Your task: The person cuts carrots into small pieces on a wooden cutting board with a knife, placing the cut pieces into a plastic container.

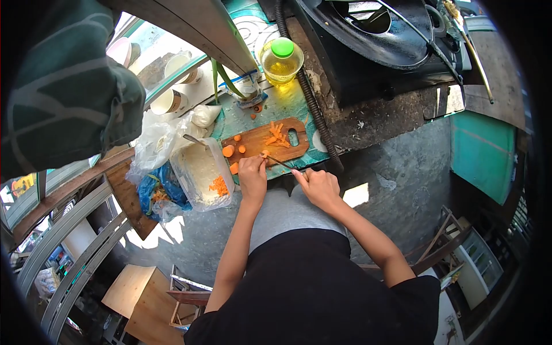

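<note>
Carrot piece (263, 154): at the near edge of the cutting board (253, 140), under the tips of the left hand (252, 175).
Left hand: reaches straight forward from the body, wrist low, knuckles up. Its grip is pinched together on the carrot piece, pinning it to the wood.
Right hand (319, 187): comes in from the right with the forearm angled across the lap. Its grip is clamped around the handle of the knife (280, 163).
Knife: the thin blade points left toward the carrot piece, its tip just beside the left fingertips.
Step in hand: by the look of it, slicing the held piece into smaller bits.
Next move: it seems to call for a short downward cut close to the fingertips, so these should be tucked back from the blade.
Cutting board: wooden, on the teal surface (276, 103). Cut sticks (277, 137) are heaped near the handle hole and carrot rounds (229, 150) lie at the left end.
Plastic bag (198, 167): just left of the board, open, with cut carrot inside.
Oil bottle (281, 60): beyond the board, upright, with a green cap.
</note>
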`<state>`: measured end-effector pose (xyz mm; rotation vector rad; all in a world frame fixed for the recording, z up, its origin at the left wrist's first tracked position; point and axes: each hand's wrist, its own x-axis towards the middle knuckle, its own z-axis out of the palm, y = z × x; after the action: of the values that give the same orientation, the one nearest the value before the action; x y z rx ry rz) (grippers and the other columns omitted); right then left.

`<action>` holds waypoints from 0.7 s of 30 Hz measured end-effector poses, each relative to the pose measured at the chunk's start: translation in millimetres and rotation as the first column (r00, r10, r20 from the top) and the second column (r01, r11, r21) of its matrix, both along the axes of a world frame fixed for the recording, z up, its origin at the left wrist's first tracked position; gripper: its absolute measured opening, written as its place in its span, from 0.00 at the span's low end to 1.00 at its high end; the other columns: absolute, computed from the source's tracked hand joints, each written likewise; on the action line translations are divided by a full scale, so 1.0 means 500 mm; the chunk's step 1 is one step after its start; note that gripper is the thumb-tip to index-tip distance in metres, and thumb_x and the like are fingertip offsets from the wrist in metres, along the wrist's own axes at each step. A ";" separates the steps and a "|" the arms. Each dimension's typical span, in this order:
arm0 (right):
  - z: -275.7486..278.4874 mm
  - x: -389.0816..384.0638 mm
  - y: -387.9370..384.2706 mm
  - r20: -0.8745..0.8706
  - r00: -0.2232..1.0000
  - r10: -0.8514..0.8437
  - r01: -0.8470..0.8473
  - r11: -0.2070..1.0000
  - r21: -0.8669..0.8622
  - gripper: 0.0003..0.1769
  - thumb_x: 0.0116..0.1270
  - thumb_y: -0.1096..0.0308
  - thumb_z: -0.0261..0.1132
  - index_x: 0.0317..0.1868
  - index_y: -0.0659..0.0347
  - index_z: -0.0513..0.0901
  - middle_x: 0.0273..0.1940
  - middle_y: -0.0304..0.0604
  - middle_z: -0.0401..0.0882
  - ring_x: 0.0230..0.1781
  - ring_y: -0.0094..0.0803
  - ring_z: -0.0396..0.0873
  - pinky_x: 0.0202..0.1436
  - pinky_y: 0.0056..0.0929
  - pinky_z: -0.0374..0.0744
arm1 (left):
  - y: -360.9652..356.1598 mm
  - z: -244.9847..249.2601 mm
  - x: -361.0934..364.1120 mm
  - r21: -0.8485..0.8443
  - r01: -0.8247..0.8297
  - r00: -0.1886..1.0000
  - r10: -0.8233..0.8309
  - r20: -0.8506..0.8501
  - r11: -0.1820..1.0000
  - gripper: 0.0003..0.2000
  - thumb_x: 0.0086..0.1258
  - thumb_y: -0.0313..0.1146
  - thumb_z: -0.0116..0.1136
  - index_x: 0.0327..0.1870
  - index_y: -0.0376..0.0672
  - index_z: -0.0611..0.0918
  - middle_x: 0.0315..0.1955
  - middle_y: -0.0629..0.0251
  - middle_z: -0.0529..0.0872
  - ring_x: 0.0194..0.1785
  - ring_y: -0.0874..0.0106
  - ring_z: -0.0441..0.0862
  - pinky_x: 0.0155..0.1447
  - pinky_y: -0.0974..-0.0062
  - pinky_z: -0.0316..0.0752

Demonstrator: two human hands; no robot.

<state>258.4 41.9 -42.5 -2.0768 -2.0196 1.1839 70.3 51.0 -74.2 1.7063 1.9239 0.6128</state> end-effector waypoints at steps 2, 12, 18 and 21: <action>-0.012 -0.011 0.010 0.010 1.000 0.012 -0.012 1.000 0.001 0.32 0.70 0.43 0.55 0.23 0.64 0.83 0.18 0.54 0.79 0.21 0.51 0.81 0.27 0.44 0.78 | 0.001 0.000 0.001 0.000 0.019 1.000 -0.019 -0.011 1.000 0.06 0.59 0.23 0.63 0.36 0.33 0.86 0.35 0.54 0.86 0.42 0.58 0.79 0.49 0.65 0.74; -0.012 0.001 0.021 -0.048 0.999 0.009 -0.017 0.984 -0.175 0.35 0.71 0.40 0.51 0.22 0.63 0.83 0.21 0.55 0.80 0.25 0.54 0.81 0.32 0.47 0.78 | 0.008 -0.004 -0.001 0.015 0.035 0.999 -0.035 0.012 0.999 0.05 0.60 0.23 0.62 0.36 0.32 0.86 0.33 0.56 0.85 0.39 0.59 0.77 0.45 0.65 0.74; -0.068 0.000 -0.011 -0.037 0.999 -0.035 0.030 0.993 -0.118 0.36 0.70 0.39 0.51 0.21 0.65 0.82 0.20 0.56 0.80 0.25 0.53 0.81 0.32 0.47 0.77 | 0.010 -0.003 0.001 -0.001 0.032 0.999 -0.032 0.021 0.999 0.06 0.59 0.22 0.63 0.36 0.32 0.86 0.33 0.55 0.85 0.40 0.59 0.77 0.46 0.65 0.74; -0.086 0.007 -0.007 -0.138 0.962 -0.235 0.174 0.919 -0.354 0.38 0.70 0.38 0.52 0.18 0.68 0.76 0.15 0.55 0.73 0.18 0.48 0.77 0.28 0.41 0.77 | 0.004 -0.004 -0.008 -0.014 0.021 0.999 -0.021 0.029 1.000 0.07 0.59 0.22 0.64 0.37 0.32 0.86 0.34 0.55 0.85 0.41 0.59 0.78 0.47 0.65 0.74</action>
<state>262.0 38.1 -85.5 -2.1580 -1.5636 1.7045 66.5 53.2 -76.1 1.6975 1.8837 0.6113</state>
